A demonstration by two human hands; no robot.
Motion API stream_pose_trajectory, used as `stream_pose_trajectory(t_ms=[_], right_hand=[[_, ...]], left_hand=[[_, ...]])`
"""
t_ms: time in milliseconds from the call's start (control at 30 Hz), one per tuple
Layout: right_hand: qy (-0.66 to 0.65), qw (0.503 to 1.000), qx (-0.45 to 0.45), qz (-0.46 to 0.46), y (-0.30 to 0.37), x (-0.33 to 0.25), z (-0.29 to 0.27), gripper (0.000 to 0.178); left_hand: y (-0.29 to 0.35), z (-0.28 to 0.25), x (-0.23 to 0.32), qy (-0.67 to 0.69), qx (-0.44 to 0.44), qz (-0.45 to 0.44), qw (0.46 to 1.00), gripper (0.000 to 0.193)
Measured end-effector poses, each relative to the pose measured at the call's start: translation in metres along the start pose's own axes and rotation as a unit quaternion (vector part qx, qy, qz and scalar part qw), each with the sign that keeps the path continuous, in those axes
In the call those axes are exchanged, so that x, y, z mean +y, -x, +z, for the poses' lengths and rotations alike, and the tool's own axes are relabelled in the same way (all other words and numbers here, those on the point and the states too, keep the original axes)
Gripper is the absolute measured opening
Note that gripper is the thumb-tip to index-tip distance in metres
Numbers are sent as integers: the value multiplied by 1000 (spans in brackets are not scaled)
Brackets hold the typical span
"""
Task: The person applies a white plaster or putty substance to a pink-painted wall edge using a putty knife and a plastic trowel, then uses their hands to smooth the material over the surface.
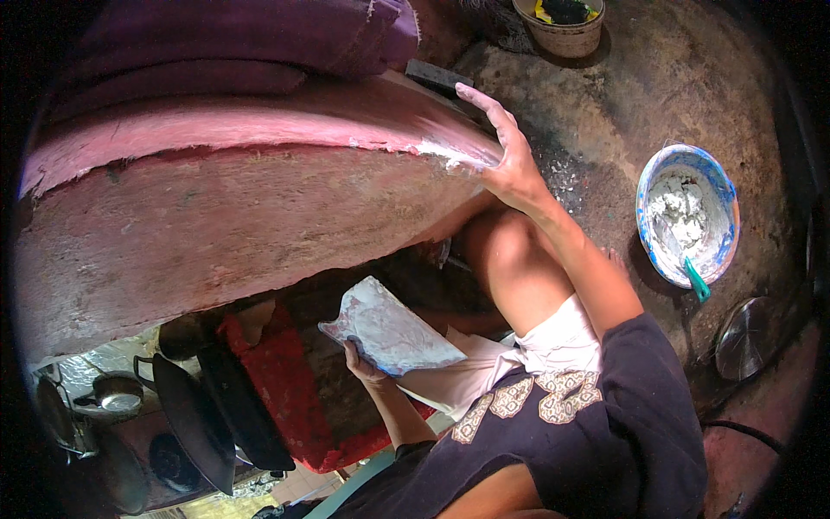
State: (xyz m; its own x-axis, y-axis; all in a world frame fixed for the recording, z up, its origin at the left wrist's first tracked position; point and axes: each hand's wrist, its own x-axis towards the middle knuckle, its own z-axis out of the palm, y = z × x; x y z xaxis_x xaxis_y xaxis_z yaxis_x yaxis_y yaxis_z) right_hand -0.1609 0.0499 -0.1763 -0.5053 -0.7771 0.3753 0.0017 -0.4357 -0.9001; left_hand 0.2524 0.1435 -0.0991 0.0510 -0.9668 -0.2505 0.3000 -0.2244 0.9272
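My left hand (pixel 367 365) is closed on the lower edge of a flat piece (pixel 389 324) smeared white and grey; its material I cannot make out. That piece is tilted over my lap. My right hand (pixel 512 160) has its fingers stretched out, at the corner where the pink wall (pixel 285 130) ends, close to a fresh white paste patch (pixel 450 154). I see nothing held in it. White residue coats its fingertips. To the right stands a blue-and-white basin (pixel 644 212) with lumpy white paste (pixel 679 212) and a green-handled tool (pixel 696 278).
Purple cloth (pixel 346 35) lies along the wall's top. A bucket (pixel 566 39) stands at the far side. A round metal lid (pixel 745 337) rests right of me. Dark pans (pixel 186 415) and a small pot (pixel 117 394) crowd the lower left, beside a red ledge (pixel 294 406).
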Motion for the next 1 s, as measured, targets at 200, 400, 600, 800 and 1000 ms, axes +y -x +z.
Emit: stream_pose_trajectory(t_ms=[200, 400, 600, 800, 1000], right_hand=[[-11, 1000, -4, 24, 0, 1, 0, 96], [0, 1000, -8, 27, 10, 5, -8, 97], [-30, 999, -2, 34, 1, 2, 4, 97], [-13, 999, 5, 35, 12, 9, -8, 97], [-55, 998, 30, 30, 10, 9, -5, 98]], left_hand=[[-4, -8, 0, -14, -5, 11, 1000, 64], [-5, -12, 0, 20, -30, -13, 999, 62], [-4, -16, -2, -16, 93, 2, 996, 65], [-3, -10, 0, -7, -20, -2, 1000, 67], [-2, -6, -1, -16, 22, 4, 1000, 68]])
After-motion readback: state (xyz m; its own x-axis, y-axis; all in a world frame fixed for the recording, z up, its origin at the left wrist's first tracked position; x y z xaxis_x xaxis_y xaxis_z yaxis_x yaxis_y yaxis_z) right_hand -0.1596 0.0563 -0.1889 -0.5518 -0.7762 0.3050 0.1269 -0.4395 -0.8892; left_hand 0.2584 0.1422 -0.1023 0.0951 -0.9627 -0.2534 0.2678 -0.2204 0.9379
